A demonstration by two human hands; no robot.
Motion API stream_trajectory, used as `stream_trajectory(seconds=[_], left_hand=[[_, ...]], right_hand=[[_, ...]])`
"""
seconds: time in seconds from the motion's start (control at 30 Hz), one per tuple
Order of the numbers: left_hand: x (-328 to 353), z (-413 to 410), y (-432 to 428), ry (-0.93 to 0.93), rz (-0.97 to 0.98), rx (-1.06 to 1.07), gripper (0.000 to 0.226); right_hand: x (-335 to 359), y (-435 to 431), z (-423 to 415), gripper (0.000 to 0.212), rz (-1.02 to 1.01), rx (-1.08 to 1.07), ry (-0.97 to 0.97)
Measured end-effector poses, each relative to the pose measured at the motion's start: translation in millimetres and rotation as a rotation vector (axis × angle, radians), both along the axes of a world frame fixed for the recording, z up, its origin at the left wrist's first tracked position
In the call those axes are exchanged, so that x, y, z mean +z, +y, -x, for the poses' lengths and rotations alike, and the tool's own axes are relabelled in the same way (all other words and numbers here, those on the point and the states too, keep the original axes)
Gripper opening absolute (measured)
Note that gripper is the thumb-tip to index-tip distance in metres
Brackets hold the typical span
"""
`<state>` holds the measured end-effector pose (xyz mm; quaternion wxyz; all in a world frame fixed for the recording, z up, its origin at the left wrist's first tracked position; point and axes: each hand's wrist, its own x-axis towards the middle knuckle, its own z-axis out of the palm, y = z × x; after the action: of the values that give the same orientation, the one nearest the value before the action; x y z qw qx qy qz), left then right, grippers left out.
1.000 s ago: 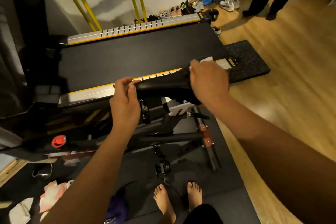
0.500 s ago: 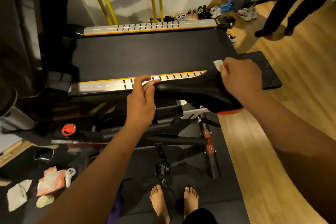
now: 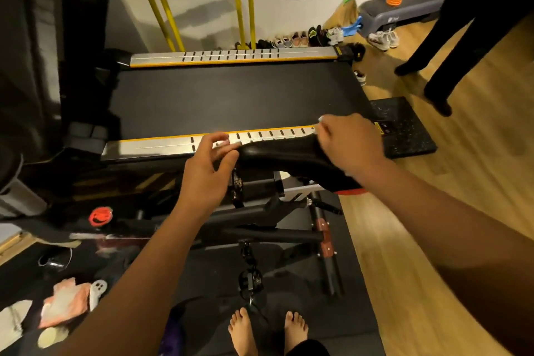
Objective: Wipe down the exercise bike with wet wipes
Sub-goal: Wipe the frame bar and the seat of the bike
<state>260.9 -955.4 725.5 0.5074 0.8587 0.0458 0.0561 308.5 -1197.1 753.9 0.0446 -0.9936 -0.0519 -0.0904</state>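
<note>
The exercise bike's black padded saddle (image 3: 289, 157) stood at the middle of the view, nose to the left, above the bike's dark steel frame (image 3: 260, 220). The right hand (image 3: 351, 143) lay curled over the saddle's wide rear end and pressed a white wet wipe (image 3: 320, 119) against it; only a corner of the wipe showed past the knuckles. The left hand (image 3: 206, 175) met the nose, fingers on top and thumb beneath, in what looked like a light steadying pinch.

The step in hand seemed to be wiping the seat top. To do it well, the left hand would need to hold the nose firm so the saddle did not swivel. The right would do best to draw the wipe in long overlapping strokes from rear to nose, then fold it over the side edges and underside lip, where sweat gathers. The frame below looked not yet reached.

Just behind the saddle ran the silver slotted side rail (image 3: 161, 147) of a treadmill, and a black rubber floor mat (image 3: 202, 283) lay underfoot.
</note>
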Motion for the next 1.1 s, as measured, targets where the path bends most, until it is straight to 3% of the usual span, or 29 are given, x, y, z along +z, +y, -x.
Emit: stream_trajectory(seconds=[0.13,0.3,0.37,0.43,0.53,0.67,0.8,0.9,1.0,1.1], left_hand=[[20.1,-28.6,1.2,-0.194,0.007,0.143,0.022],[17.9,-63.4,-51.4,-0.191,-0.101,-0.018,0.027],[9.0,-68.3,-53.0,-0.169,-0.145,0.011,0.027],[5.3,-70.7,-49.9,-0.125,-0.166,0.030,0.027],[3.6,-72.8,-48.7,-0.096,-0.152,0.031,0.029],[4.6,-71.3,-51.5,-0.127,-0.130,0.092,0.029],[6.4,-65.7,-53.6,-0.212,-0.156,0.163,0.029],[8.0,-64.2,-54.0,-0.201,-0.189,0.149,0.029],[9.9,-65.6,-54.1,-0.171,-0.205,0.128,0.029],[9.5,-65.8,-54.2,-0.163,-0.202,0.140,0.029]], right_hand=[[-0.2,-21.8,7.1,0.024,0.097,-0.020,-0.032],[-0.5,71.2,8.1,0.017,-0.059,0.222,0.072],[2.6,64.6,-0.8,0.022,-0.023,0.304,0.057],[0.1,18.2,-15.1,0.029,0.100,0.227,0.034],[-2.4,-45.5,-21.6,0.032,0.101,0.043,0.003],[-8.1,-3.9,-21.0,0.029,0.106,0.074,-0.010],[0.5,75.8,-27.9,0.032,0.019,0.232,0.148],[3.0,57.9,-47.0,0.034,0.013,0.343,0.308],[2.8,-18.2,-74.2,0.034,0.087,0.207,0.326],[-7.1,-65.1,-71.0,0.042,-0.068,0.023,0.236]])
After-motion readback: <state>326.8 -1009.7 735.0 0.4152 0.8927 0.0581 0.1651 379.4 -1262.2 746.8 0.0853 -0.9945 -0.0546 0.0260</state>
